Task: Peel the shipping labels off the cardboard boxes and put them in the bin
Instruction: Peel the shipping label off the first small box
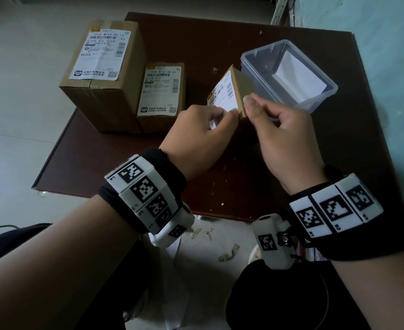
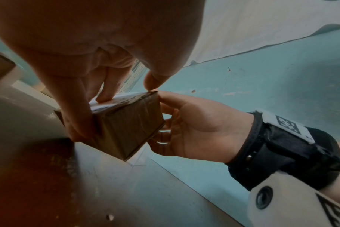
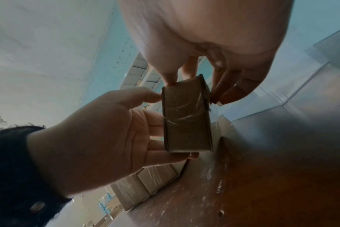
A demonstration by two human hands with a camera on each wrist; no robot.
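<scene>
1. From above, a small cardboard box (image 1: 240, 91) is held tilted over the dark brown table (image 1: 291, 163), just beside a clear plastic bin (image 1: 325, 91). A white sheet (image 1: 296, 75) lies inside the bin.
2. The left hand (image 1: 201, 132) grips the small box from its left, fingers spread across the shipping label (image 1: 222, 94) on the upper face.
3. The right hand (image 1: 284, 139) is curled, thumb and forefinger pinching at the box's near corner by the label's edge. Whether the label itself is caught between them, I cannot tell.
4. The left wrist camera adds the underside: the left hand (image 2: 83, 76) has a finger pressed on the label (image 2: 111, 101) and another running down the side of the small box (image 2: 126, 122), while the right hand (image 2: 194, 127) backs the opposite face.
5. The right wrist camera shows the taped end of the small box (image 3: 186, 116), the left hand (image 3: 107, 130) cupping it with open fingers, and the right hand (image 3: 213, 46) coming down on its top corner.
6. Only the head view shows the labels on the other two boxes: a large box (image 1: 101, 75) and a medium box (image 1: 163, 96) stand side by side at the table's far left.
</scene>
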